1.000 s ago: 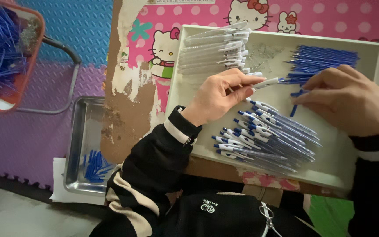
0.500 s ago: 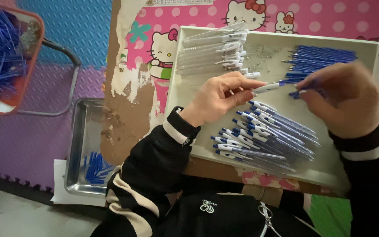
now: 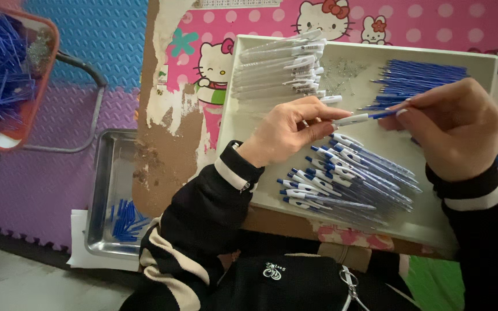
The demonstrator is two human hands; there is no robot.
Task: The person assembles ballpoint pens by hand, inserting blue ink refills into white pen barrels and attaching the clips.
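My left hand (image 3: 286, 129) grips a clear pen barrel (image 3: 350, 120) by its white end. My right hand (image 3: 456, 124) pinches a blue refill (image 3: 384, 113) and holds its tip at the open end of that barrel. Both hands hover over a shallow white tray (image 3: 237, 124). Below them lies a heap of finished blue-and-white pens (image 3: 347, 181). A row of empty clear barrels (image 3: 280, 66) sits at the tray's far left. A bundle of blue refills (image 3: 419, 78) rests at its far right.
The tray rests on a worn small table with a pink cartoon-cat top (image 3: 174, 144). A metal tray (image 3: 102, 201) holding some blue pieces stands on the floor at left. An orange bin (image 3: 41, 75) of blue refills sits on a stool at upper left. Foam mats cover the floor.
My right hand has lifted off the tray with a blue refill and brought it to the barrel held in my left hand.
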